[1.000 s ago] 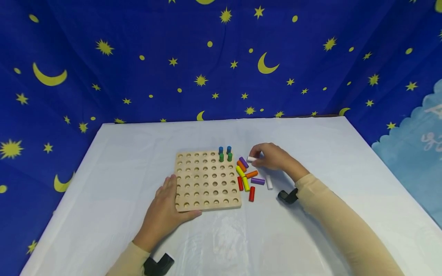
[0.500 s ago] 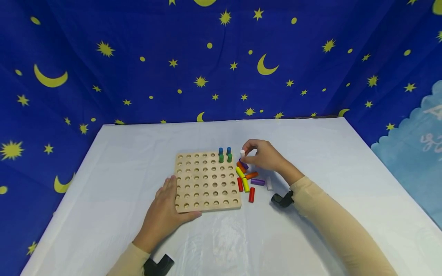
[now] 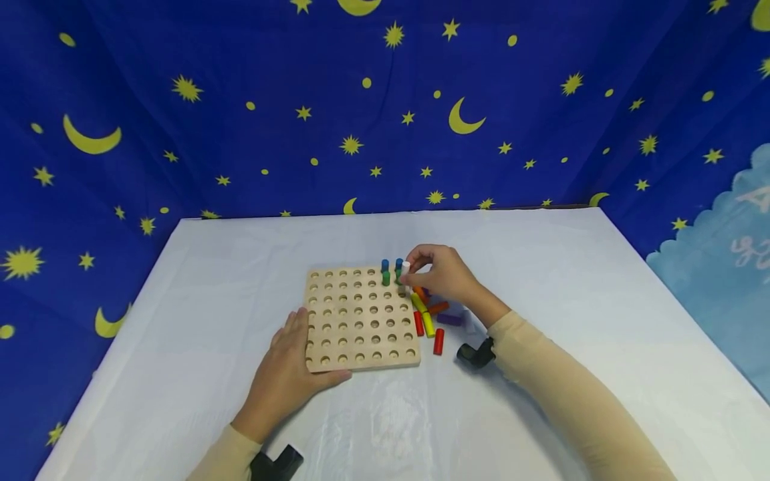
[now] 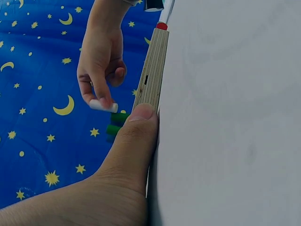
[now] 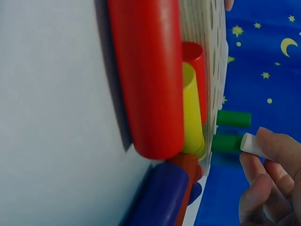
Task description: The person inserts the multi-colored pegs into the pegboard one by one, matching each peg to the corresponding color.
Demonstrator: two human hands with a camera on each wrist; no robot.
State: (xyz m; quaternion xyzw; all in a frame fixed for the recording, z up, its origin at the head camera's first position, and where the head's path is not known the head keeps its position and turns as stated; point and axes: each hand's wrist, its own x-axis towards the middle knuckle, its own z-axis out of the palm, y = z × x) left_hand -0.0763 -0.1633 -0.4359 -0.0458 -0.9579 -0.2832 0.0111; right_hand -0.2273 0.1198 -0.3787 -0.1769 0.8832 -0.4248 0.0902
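My left hand (image 3: 291,364) rests at the near left corner of a wooden pegboard (image 3: 351,305), fingers along its left side and thumb on its front edge. Between thumb and fingers my right hand (image 3: 445,272) pinches a white peg (image 3: 406,267), over the board's far right corner. There the white peg overlaps one of two green pegs (image 3: 386,278) that stand in holes, with two blue pegs (image 3: 385,265) behind them. The right wrist view has the end of the white peg (image 5: 249,143) right by a green peg (image 5: 227,142), tilted, fingertips round its other end.
Loose pegs lie at the board's right side: red (image 3: 439,341), yellow (image 3: 428,325), orange (image 3: 440,308) and purple (image 3: 450,320), some touching. Another white peg (image 3: 470,323) lies near the right wrist. A blue curtain (image 3: 271,133) hangs behind the white-covered table (image 3: 240,254).
My right hand has lifted the white peg from right of the board, turned it upright and carried it left to the far right corner. My left hand stays where it was.
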